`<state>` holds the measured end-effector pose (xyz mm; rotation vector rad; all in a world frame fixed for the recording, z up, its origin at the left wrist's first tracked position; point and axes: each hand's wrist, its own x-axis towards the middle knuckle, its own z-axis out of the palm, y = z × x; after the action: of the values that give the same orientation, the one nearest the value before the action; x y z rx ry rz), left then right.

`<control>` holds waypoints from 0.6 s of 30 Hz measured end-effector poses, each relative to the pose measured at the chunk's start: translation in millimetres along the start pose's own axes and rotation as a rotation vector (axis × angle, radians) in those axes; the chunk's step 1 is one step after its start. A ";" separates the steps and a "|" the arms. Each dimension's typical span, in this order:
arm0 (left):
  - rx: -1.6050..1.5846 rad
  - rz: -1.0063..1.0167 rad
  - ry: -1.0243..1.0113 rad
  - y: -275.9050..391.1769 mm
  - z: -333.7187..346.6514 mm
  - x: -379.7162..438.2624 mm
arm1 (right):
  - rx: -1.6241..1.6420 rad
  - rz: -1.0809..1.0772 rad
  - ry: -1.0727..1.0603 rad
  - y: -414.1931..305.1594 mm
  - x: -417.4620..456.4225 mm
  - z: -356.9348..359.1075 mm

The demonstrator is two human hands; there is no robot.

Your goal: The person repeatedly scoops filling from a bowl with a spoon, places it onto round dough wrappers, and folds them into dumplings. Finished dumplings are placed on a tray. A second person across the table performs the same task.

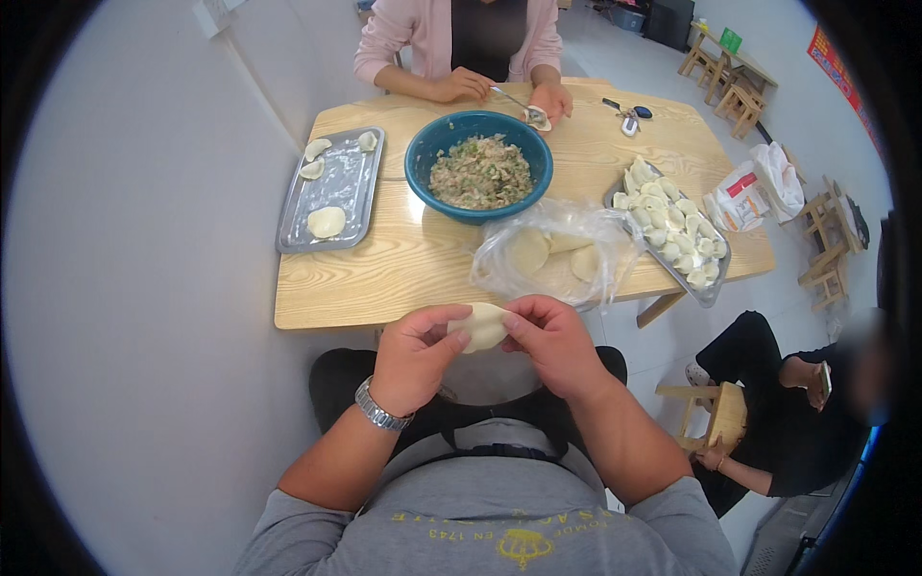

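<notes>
Between my two hands, just off the table's near edge, is a pale dumpling wrapper [481,327]. My left hand [425,345] pinches its left side between thumb and fingers, and a metal-banded watch [382,407] circles that wrist. The wrapper's right side is gripped by the thumb and fingertips of my right hand [551,342]. Beyond them on the table lies a clear plastic bag [612,248] with several round wrappers [528,252] in it. Behind the bag stands a teal bowl [420,189] of minced filling [481,173] with green bits.
At the left, a metal tray [338,194] bears three dumplings and a flat wrapper [326,222]. Another tray [702,288], crowded with dumplings [670,216], overhangs the right edge. Across the table [338,288], a person spoons filling onto a wrapper [537,119]. Keys [629,126] lie nearby. Another person sits right.
</notes>
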<state>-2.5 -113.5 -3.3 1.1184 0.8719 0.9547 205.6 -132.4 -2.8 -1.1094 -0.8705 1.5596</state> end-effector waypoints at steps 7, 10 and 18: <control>-0.017 -0.011 -0.097 1.9 -5.3 -2.0 | -0.038 -0.137 -0.142 3.2 -2.7 1.9; -0.042 -0.017 -0.108 0.8 -9.3 -2.2 | -0.139 -0.130 -0.176 1.4 -3.6 -1.3; -0.254 -0.024 -0.072 4.3 -8.9 -5.6 | -0.074 -0.202 -0.187 -10.3 -7.5 2.9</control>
<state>-13.4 -115.2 -0.4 0.9169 0.6832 0.9702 206.7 -137.1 9.3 -0.9058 -1.1381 1.4877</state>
